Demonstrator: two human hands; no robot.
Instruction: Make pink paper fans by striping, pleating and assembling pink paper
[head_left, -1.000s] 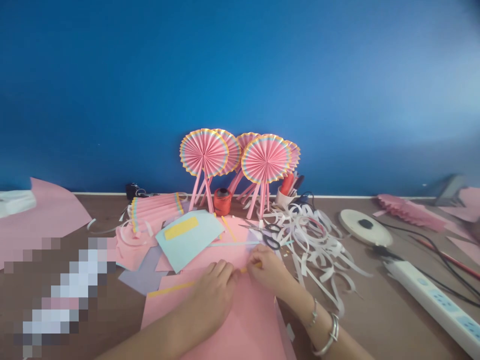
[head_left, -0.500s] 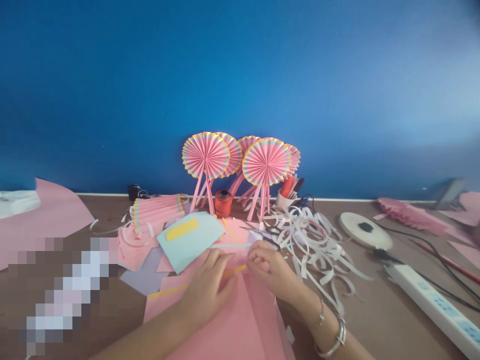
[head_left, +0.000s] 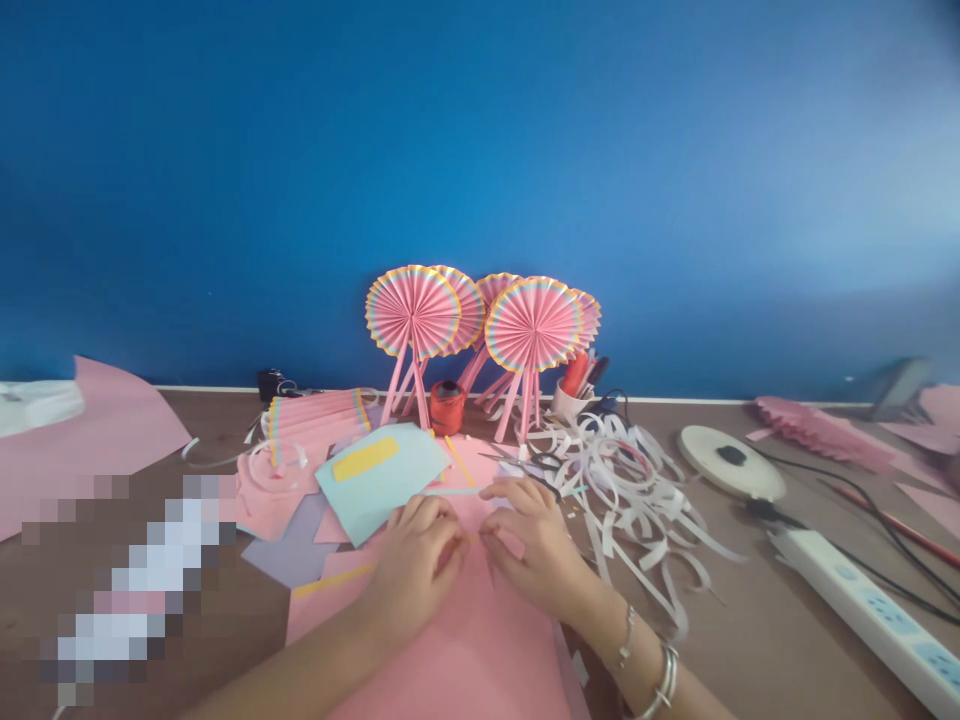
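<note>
Beneath left hand (head_left: 414, 565) and right hand (head_left: 538, 548) lay pink sheet (head_left: 465, 655), yellow strip (head_left: 331, 582) showing left of left hand. Both curled; could not tell whether either pinched anything. Scissors (head_left: 541, 461) lay just beyond right hand.

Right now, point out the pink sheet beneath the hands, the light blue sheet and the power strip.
Pink sheet (head_left: 461, 655): head view, bare middle.
Light blue sheet (head_left: 386, 482): head view, bare middle.
Power strip (head_left: 868, 597): head view, socket face.
</note>
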